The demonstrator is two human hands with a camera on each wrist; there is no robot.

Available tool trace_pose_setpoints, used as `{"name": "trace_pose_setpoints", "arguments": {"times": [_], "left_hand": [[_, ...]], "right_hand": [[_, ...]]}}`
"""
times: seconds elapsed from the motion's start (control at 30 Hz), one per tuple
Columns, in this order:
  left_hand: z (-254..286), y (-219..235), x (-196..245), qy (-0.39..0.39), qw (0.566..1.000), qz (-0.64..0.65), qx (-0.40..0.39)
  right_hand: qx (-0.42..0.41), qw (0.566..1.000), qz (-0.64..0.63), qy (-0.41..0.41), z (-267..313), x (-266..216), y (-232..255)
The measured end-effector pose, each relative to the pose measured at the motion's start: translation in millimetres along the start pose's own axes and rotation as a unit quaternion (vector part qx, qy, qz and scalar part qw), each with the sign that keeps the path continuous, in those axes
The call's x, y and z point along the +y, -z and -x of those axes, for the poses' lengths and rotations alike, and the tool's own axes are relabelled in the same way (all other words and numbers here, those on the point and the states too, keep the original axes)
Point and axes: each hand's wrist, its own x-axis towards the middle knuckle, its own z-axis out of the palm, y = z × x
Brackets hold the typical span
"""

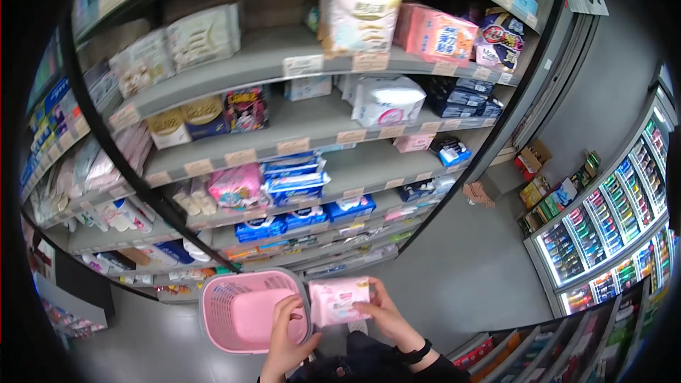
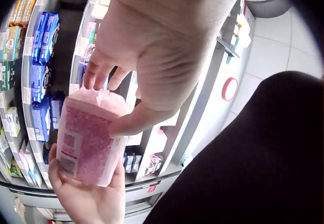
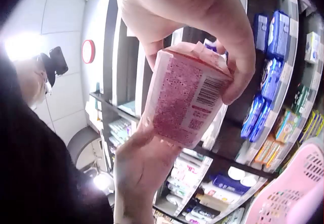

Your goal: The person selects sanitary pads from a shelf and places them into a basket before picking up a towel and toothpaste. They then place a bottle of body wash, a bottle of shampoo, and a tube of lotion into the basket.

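A small pink soft pack (image 1: 333,299) with a pale printed front is held up beside the pink basket in the head view. My right hand (image 1: 390,318) grips its right end, thumb on the front. My left hand (image 1: 286,335) is just off the pack's left end, fingers loosely bent, thumb apart from them. Both wrist views show the pack's pink speckled back with a barcode. In the left wrist view, the left thumb (image 2: 134,124) overlaps the pack's edge. The right fingers (image 3: 242,75) wrap its end in the right wrist view.
The pink shopping basket (image 1: 213,323) stands below the shelves, to the left of the pack. Shelves (image 1: 298,39) with packs of several colours rise in front. A lit drinks cooler (image 1: 596,220) is at the right; another goods rack (image 1: 525,344) stands at the lower right.
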Motion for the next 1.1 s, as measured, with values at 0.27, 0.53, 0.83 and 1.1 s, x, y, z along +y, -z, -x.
{"name": "trace_pose_setpoints", "arguments": {"times": [0.27, 0.53, 0.83, 1.1], "left_hand": [[-36, -68, 14, 0.041, 0.999, -0.008, 0.024], [-39, -105, 21, 0.071, 0.994, -0.019, 0.078], [-25, -114, 12, 0.137, 0.982, -0.011, 0.131], [-21, -113, 6, 0.114, 0.977, -0.018, 0.179]], "right_hand": [[0.122, 0.967, 0.057, 0.218, -69, -110, 154], [0.057, 0.912, 0.166, 0.372, -167, -208, 243], [0.213, 0.736, 0.471, 0.438, -210, -221, 249], [0.296, 0.692, 0.534, 0.386, -212, -214, 202]]}}
